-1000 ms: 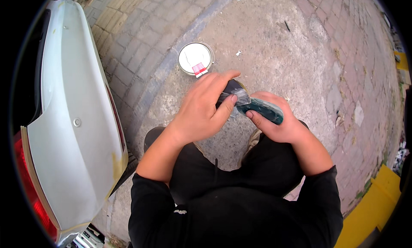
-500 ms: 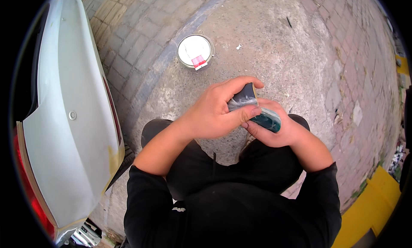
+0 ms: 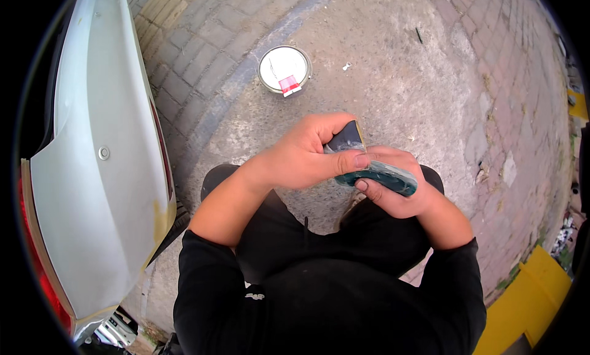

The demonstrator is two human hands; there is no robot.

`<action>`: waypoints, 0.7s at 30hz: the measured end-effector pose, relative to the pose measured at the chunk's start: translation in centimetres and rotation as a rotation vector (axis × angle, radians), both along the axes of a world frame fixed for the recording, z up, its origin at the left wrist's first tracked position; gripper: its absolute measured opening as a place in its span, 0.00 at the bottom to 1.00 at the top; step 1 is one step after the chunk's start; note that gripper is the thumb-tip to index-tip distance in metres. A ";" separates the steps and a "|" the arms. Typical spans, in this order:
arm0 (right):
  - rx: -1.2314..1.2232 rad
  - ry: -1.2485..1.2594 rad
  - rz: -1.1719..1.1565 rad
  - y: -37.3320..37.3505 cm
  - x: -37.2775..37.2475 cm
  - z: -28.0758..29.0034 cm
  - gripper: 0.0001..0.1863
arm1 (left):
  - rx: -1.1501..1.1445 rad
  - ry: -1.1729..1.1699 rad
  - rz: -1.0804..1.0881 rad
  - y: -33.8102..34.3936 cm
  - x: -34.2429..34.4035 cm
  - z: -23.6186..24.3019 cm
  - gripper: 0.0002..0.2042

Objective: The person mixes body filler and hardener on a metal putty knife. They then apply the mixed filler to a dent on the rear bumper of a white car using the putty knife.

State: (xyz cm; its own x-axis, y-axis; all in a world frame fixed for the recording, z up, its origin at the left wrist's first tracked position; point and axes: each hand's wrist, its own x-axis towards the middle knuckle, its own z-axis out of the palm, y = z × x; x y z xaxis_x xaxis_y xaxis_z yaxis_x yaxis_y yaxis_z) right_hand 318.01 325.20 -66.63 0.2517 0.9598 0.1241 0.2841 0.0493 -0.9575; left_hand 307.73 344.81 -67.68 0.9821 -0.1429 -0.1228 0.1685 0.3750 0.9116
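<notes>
Two hands meet in front of the person's lap, near the centre of the view. The left hand pinches a dark, bent sheet, thumb laid across its lower part and forefinger curled over its far side; a thin tan edge shows along the sheet's right border. At that thumb, toward four o'clock from the sheet, lies a long green block with rounded ends and pale grey smears along its top. The right hand is closed around this block, its thumb pressed on the near side and its fingers on the far side; whether sheet and block are joined under the left thumb cannot be told. Between ten and eleven o'clock from the hands, a round tin with a white top sits on rough concrete, a red and white piece lying over its near rim. A small white scrap is at twelve o'clock, a thin dark stick near one. A pale car panel fills nine o'clock, and a yellow object stands at four.
</notes>
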 end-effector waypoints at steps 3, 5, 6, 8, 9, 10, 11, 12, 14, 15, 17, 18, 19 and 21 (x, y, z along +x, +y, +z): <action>-0.028 0.071 -0.019 -0.4 -0.3 0.1 0.10 | 0.038 -0.025 -0.019 0.1 -0.3 -0.7 0.10; -0.022 0.080 0.002 -0.5 -0.8 -0.4 0.10 | 0.042 -0.016 -0.039 -0.3 -0.1 -0.4 0.10; -0.018 0.089 0.016 -0.5 -1.2 -0.6 0.10 | 0.065 -0.016 -0.047 -0.5 -0.2 -0.1 0.10; -0.042 0.151 0.036 -0.5 -1.2 -0.8 0.09 | 0.111 -0.017 -0.063 -0.7 -0.1 0.4 0.10; -0.052 0.176 0.055 -0.4 -0.9 -0.9 0.09 | 0.094 -0.023 -0.055 -0.5 -0.1 0.2 0.10; -0.053 0.127 0.065 -0.4 -0.6 -0.8 0.09 | 0.077 -0.029 -0.047 -0.3 -0.2 -0.1 0.10; -0.045 0.086 0.050 -0.5 -0.4 -0.6 0.09 | 0.060 -0.035 -0.039 -0.1 -0.3 -0.4 0.10; -0.038 0.045 0.033 -0.6 -0.2 -0.3 0.09 | 0.077 -0.049 -0.020 0.2 -0.5 -0.5 0.10; -0.030 0.013 0.021 -0.3 -0.2 0.0 0.09 | 0.113 -0.074 0.016 0.8 -0.9 -0.6 0.10; -0.022 0.047 0.023 -0.2 -0.5 0.0 0.09 | 0.153 -0.097 0.017 0.8 -1.0 -0.6 0.10; -0.003 0.117 0.023 0.1 -1.5 -0.4 0.09 | 0.235 -0.140 0.016 0.9 -1.2 -0.5 0.10; 0.012 0.103 0.067 0.2 -1.4 -0.8 0.09 | 0.245 -0.138 -0.019 0.7 -1.0 -0.3 0.11; -0.091 0.214 0.082 0.1 -1.7 -0.3 0.09 | 0.255 -0.136 -0.057 0.5 -0.8 0.0 0.11; -0.099 0.380 0.070 0.1 -2.1 -1.1 0.09 | 0.314 -0.135 -0.062 -0.1 -0.2 0.1 0.11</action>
